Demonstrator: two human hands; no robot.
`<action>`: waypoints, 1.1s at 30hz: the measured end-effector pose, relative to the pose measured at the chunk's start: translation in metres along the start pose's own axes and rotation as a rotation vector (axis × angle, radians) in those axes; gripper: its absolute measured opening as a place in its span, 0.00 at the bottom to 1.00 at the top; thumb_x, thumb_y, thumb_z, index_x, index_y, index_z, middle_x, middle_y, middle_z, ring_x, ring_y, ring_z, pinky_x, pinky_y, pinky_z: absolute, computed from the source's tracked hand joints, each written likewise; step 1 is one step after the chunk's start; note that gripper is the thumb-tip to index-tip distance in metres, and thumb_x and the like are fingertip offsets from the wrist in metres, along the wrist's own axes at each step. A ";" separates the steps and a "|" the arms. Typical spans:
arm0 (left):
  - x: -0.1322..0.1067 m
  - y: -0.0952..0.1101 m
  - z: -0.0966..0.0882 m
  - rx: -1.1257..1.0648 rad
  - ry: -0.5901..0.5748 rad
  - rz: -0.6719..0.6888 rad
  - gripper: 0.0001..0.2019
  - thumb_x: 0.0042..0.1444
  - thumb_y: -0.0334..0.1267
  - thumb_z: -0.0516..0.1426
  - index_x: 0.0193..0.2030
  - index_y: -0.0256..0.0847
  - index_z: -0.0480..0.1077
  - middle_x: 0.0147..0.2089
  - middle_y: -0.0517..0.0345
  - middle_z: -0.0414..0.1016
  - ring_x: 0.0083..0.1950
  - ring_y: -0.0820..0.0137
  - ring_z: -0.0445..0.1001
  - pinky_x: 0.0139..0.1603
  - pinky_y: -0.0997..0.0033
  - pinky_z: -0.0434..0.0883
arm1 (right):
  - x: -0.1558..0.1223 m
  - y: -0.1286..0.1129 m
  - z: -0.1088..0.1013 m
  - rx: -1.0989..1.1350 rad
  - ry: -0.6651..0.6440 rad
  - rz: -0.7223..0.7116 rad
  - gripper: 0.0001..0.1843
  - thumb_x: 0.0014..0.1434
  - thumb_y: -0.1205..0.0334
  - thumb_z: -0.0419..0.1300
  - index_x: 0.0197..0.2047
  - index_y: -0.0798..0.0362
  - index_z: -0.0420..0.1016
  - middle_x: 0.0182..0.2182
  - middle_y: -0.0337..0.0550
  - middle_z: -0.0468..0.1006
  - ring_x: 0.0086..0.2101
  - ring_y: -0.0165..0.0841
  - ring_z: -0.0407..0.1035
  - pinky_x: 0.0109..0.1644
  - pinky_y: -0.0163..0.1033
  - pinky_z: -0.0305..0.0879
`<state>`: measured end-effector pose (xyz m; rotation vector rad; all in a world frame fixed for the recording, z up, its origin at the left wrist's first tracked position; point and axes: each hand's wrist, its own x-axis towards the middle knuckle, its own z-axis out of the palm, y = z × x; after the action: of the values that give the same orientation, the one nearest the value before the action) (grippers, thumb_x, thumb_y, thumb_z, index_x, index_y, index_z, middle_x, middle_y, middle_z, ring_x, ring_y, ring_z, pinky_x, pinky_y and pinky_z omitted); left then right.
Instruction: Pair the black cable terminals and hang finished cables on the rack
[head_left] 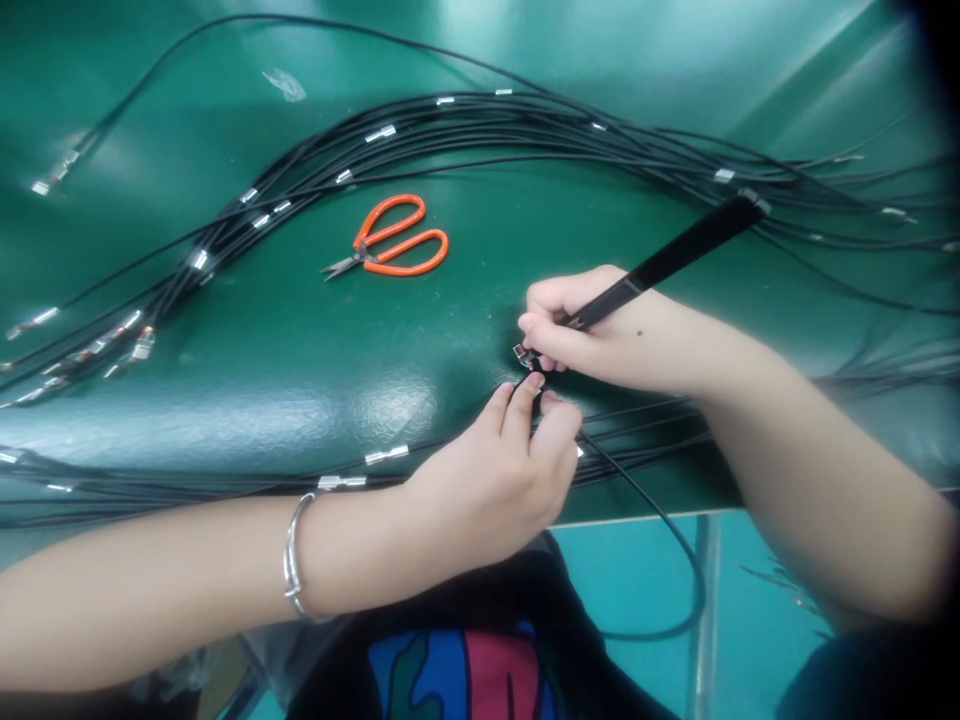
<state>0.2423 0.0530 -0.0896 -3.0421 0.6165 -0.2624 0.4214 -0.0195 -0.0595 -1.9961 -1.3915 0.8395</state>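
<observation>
Black wire [637, 487] is pinched at its end by the left hand [495, 480], just inside the front edge of a green table [300, 350]. The thumb and first two fingers of that hand are closed tightly on the wire, with the other fingers curled under. From the pinch, the wire runs to the right, drops over the front edge of the table and hangs in a loop below it.

Just behind the left hand, the right hand [577, 325] is closed around the lower end of a black sleeve [675, 258], a long flat strip that slants up and away toward the right edge of the table. A small metal terminal [522, 352] shows at the right hand's fingertips, just above the left hand's fingertips. The two hands almost meet there. Whether the terminal sits on the pinched wire cannot be made out.

A silver bracelet [294, 560] circles the left wrist. Orange scissors [394, 240] lie shut on the middle of the table, well apart from both hands. A thick bundle of black wires [450, 125], many tipped with metal terminals, sweeps across the table from the left edge to the right edge behind the scissors. More wires lie along the front edge, passing beneath the left hand.
</observation>
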 end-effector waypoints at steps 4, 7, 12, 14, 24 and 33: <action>0.000 0.000 0.000 0.001 0.002 0.002 0.19 0.64 0.35 0.48 0.52 0.19 0.69 0.56 0.28 0.70 0.61 0.41 0.69 0.57 0.49 0.72 | 0.000 0.000 0.001 -0.007 0.013 0.017 0.15 0.61 0.65 0.57 0.23 0.53 0.62 0.22 0.36 0.64 0.25 0.27 0.58 0.26 0.35 0.53; 0.000 0.000 -0.001 0.001 0.001 0.001 0.19 0.64 0.35 0.48 0.51 0.20 0.69 0.56 0.27 0.70 0.61 0.41 0.69 0.57 0.49 0.72 | 0.000 0.000 0.001 -0.026 0.019 0.010 0.15 0.61 0.64 0.57 0.23 0.53 0.62 0.22 0.37 0.65 0.25 0.28 0.58 0.26 0.35 0.52; 0.000 0.000 -0.001 -0.003 -0.006 0.001 0.19 0.64 0.36 0.48 0.51 0.20 0.70 0.56 0.27 0.69 0.61 0.41 0.69 0.57 0.49 0.72 | -0.001 -0.001 0.000 -0.066 0.008 -0.021 0.16 0.60 0.64 0.57 0.23 0.52 0.58 0.21 0.36 0.62 0.24 0.27 0.56 0.25 0.35 0.49; 0.000 -0.001 -0.001 -0.003 -0.009 0.002 0.19 0.64 0.36 0.49 0.51 0.20 0.69 0.56 0.27 0.69 0.61 0.41 0.69 0.57 0.49 0.71 | -0.001 -0.001 0.000 -0.079 -0.009 -0.036 0.17 0.60 0.65 0.57 0.22 0.52 0.56 0.20 0.35 0.60 0.24 0.26 0.54 0.25 0.35 0.49; -0.001 0.000 -0.001 -0.005 -0.012 0.000 0.19 0.64 0.36 0.49 0.51 0.20 0.69 0.56 0.26 0.69 0.61 0.40 0.69 0.59 0.48 0.70 | 0.001 0.001 0.000 0.011 0.000 -0.003 0.14 0.60 0.65 0.57 0.23 0.53 0.61 0.22 0.35 0.64 0.24 0.27 0.58 0.26 0.34 0.52; 0.000 0.000 -0.001 0.002 -0.014 0.004 0.18 0.64 0.36 0.49 0.51 0.21 0.69 0.56 0.27 0.69 0.61 0.41 0.69 0.58 0.48 0.71 | 0.000 0.000 0.001 -0.030 0.006 -0.018 0.15 0.59 0.64 0.57 0.23 0.53 0.60 0.22 0.35 0.64 0.24 0.26 0.57 0.25 0.34 0.50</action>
<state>0.2419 0.0534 -0.0885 -3.0375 0.6203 -0.2410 0.4204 -0.0197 -0.0600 -2.0038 -1.4244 0.8082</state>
